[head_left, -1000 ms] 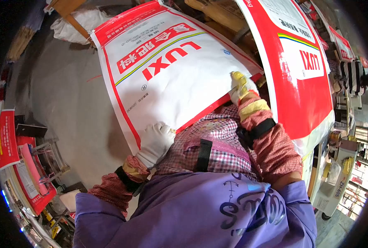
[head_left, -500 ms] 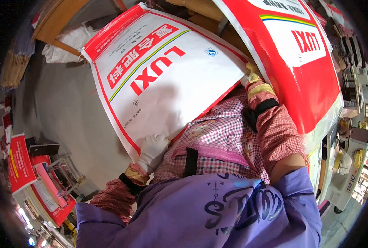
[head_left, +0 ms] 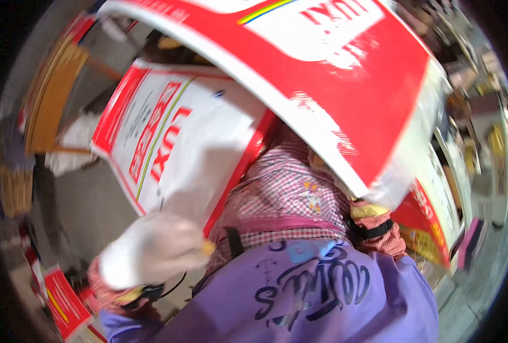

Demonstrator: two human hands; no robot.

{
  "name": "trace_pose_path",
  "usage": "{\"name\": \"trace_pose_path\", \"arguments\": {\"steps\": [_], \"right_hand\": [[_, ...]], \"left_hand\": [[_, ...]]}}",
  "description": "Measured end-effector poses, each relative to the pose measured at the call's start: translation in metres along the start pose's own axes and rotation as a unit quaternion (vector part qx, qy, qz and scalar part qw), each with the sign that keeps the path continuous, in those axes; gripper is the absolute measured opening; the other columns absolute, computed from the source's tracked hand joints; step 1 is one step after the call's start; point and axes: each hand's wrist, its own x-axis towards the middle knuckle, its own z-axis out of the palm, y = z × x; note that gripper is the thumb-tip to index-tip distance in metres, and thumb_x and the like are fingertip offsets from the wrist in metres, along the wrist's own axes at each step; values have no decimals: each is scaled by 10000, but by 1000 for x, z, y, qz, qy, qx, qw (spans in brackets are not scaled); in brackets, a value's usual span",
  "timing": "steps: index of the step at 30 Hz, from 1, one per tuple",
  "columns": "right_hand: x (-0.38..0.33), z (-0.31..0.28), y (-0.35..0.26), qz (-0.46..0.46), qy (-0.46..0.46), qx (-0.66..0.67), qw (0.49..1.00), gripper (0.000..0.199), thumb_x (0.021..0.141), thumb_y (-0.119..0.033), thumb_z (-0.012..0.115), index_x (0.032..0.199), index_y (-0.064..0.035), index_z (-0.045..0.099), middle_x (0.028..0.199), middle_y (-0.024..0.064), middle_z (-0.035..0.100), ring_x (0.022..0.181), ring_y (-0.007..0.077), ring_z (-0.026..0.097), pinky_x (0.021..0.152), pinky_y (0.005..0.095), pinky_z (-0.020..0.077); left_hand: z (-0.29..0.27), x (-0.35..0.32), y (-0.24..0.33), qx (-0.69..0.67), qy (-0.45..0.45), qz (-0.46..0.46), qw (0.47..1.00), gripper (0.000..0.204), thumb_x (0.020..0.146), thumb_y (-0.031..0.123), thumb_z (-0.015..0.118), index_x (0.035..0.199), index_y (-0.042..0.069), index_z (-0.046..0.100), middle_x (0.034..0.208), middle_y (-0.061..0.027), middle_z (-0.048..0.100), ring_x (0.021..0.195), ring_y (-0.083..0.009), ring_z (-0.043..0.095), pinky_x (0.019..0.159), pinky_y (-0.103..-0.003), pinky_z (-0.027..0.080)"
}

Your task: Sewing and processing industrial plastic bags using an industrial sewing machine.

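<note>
Apron: a purple apron (head_left: 299,297) with dark lettering is filling the lower middle, worn over a pink checked garment (head_left: 288,194).
Left hand: the left hand (head_left: 154,248), in a white glove, is curling loosely closed over the lower edge of a white sack (head_left: 179,143) with red borders, gripping it there; motion blur is softening the fingers.
White sack: it is lying tilted in front of the person, its lower corner at the gloved hand, its far end reaching toward a wooden board (head_left: 51,103) at upper left.
Right hand: the right hand (head_left: 336,180) is mostly hiding under a second sack; only a checked sleeve with a yellow and black cuff (head_left: 371,220) is showing, so its grip cannot be told.
Red sack: a large red-and-white sack (head_left: 351,74) is arching across the top, blurred, above the right arm.
Floor: grey concrete (head_left: 88,200) is showing at left, with red printed sacks (head_left: 65,303) lying at lower left.
</note>
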Motion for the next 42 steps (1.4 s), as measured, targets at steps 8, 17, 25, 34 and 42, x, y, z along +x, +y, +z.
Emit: {"name": "trace_pose_path", "arguments": {"steps": [8,17,25,34,42], "right_hand": [[-15,-111,-55,362,140,756,528,272,885,-122,477,1120,15,491,1023,98,580,942,192,578,835,306,486],[0,-119,-51,480,131,524,691,153,823,-140,569,889,-15,626,745,53,603,701,118,567,588,248,452],[51,-119,-64,400,131,626,657,213,790,-217,627,875,-22,638,768,44,613,696,109,556,625,246,447],[42,-134,-58,383,175,788,450,167,862,-153,522,971,-33,565,821,29,583,711,121,558,578,238,454],[5,-114,-35,375,51,713,591,160,833,-190,534,866,-39,575,749,88,600,652,196,576,525,316,462]], "left_hand": [[-107,24,88,172,-63,201,962,222,611,283,716,716,101,646,714,-21,622,529,-192,554,496,-302,388],[-42,186,151,20,-137,68,988,144,782,139,593,722,13,557,651,3,525,604,-61,476,558,-230,406],[22,284,135,-117,-76,-33,990,251,825,272,594,830,24,553,658,-18,550,580,-72,518,526,-192,411],[1,277,151,-235,27,37,971,170,805,167,597,756,30,510,599,-12,519,505,-58,464,475,-184,371],[-61,281,163,-259,126,153,945,210,870,222,550,749,52,528,601,28,461,515,-37,391,463,-171,292]]}}
